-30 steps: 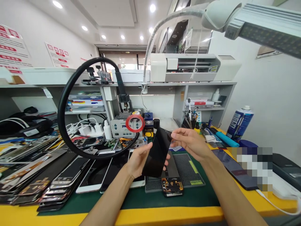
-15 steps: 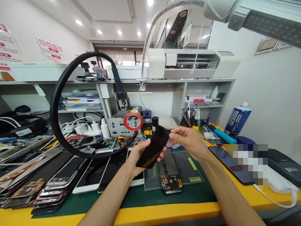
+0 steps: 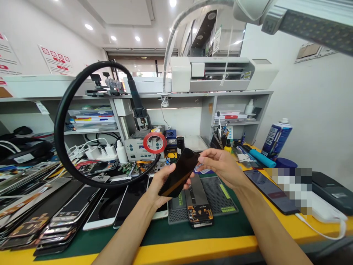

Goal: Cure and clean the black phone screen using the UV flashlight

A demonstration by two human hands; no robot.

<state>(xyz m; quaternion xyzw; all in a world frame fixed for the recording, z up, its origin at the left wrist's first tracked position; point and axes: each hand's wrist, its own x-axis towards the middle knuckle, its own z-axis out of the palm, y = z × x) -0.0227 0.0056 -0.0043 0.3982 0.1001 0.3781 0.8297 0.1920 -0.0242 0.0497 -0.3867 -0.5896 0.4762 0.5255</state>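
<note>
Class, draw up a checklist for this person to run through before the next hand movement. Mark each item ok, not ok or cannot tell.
1. Left hand supports the black panel: ok, thumb at one edge, fingertips showing past the other.
2. Right hand on the panel: ok, fingertips at its upper corner.
3. Opened phone resting on the grey mat: ok.
4. Space left of the grey mat clear: not ok, screens lie close by.
5. Panel's underside undamaged: cannot tell, it faces away.
</note>
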